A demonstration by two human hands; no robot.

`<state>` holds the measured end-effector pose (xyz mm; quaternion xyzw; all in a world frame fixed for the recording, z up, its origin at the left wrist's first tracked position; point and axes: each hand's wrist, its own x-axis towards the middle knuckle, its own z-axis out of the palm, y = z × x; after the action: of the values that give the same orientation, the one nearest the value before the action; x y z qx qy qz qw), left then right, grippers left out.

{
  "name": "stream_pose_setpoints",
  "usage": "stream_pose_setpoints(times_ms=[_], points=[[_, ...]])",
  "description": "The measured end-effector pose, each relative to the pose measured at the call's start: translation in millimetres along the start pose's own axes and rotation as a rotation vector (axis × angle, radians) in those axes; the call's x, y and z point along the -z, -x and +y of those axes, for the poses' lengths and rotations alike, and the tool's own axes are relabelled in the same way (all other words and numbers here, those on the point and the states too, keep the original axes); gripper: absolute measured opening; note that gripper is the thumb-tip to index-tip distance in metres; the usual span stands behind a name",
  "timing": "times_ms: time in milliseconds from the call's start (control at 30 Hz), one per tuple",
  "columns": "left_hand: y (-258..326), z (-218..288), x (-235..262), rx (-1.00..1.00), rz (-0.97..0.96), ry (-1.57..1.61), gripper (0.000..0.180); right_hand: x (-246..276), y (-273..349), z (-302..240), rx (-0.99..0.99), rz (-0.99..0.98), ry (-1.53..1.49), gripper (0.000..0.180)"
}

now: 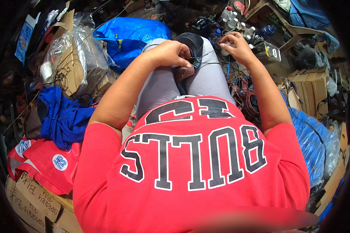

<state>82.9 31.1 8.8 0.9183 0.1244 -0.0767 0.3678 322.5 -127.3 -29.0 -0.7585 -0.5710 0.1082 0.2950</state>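
A dark shoe (196, 44) with a brown leather part (183, 73) is held between my knees, its black curved end pointing away from me. My left hand (172, 54) is closed at the shoe's near left side, thumb and fingers curled at its edge. Out to the right, my right hand (236, 47) is raised with thumb and forefinger pinched together. A thin dark thread (210, 55) runs from the shoe toward that hand. Exactly what the right fingertips hold is too small to make out.
Beyond my left knee lies a blue plastic bag (134, 33). Several small bottles (241, 26) stand past my right hand. Folded cardboard (311, 87) and blue plastic sheeting (309, 143) are at the right. Blue cloth (64, 116) and cardboard boxes (35, 202) lie left.
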Motion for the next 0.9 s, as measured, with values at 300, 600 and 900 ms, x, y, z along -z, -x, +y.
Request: stream_pose_setpoints(times_ms=[300,600,900], points=[[-8.6,-0.2,-0.1,-0.052,0.004,-0.049,0.014,-4.9,-1.6,-90.0,0.310,-0.524,0.455,0.014],[67.6,-62.4,25.4,-0.022,0.252,-0.151,0.013,-2.4,26.6,-43.6,0.306,-0.390,0.282,0.006],[92.7,-37.7,47.8,-0.110,0.720,0.877,0.005,16.8,13.6,-42.2,-0.272,-0.111,-0.953,0.017]])
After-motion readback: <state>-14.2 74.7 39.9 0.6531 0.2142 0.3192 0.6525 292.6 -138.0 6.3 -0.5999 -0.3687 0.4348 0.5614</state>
